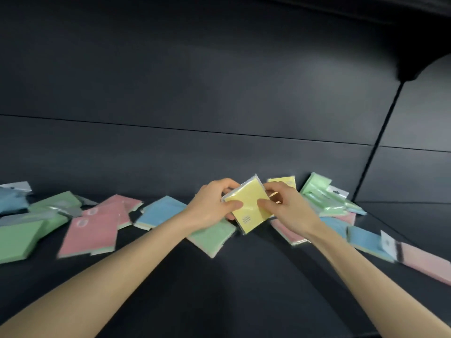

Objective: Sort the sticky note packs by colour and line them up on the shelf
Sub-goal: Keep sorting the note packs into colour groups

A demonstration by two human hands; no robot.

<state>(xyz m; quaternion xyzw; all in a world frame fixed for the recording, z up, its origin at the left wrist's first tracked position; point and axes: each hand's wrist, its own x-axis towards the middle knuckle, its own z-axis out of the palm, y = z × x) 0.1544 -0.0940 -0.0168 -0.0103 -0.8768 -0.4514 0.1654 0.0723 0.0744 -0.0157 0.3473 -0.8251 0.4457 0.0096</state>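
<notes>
— Above the middle of the dark grey shelf (244, 289), what is held?

— A square yellow sticky note pack in clear wrap (249, 211), turned corner-down like a diamond, over a flat green pack (212, 237).

— And the hands?

— Both pinch it. The left hand (212, 206) takes the left edge, thumb on the top face and fingers curled behind. The right hand (288, 206) takes the right edge the same way.

— The rest?

— Scattered along the shelf (all somewhat blurred). To the left lie a blue pack (158, 213), a pink pack (90, 235) and a big green pack (17, 240). A second yellow pack (283, 182) stands just behind the right hand, with pale green packs (319, 191) beside it. Farther right lie another blue pack (366, 240) and a pale pink pack (424, 262).
</notes>
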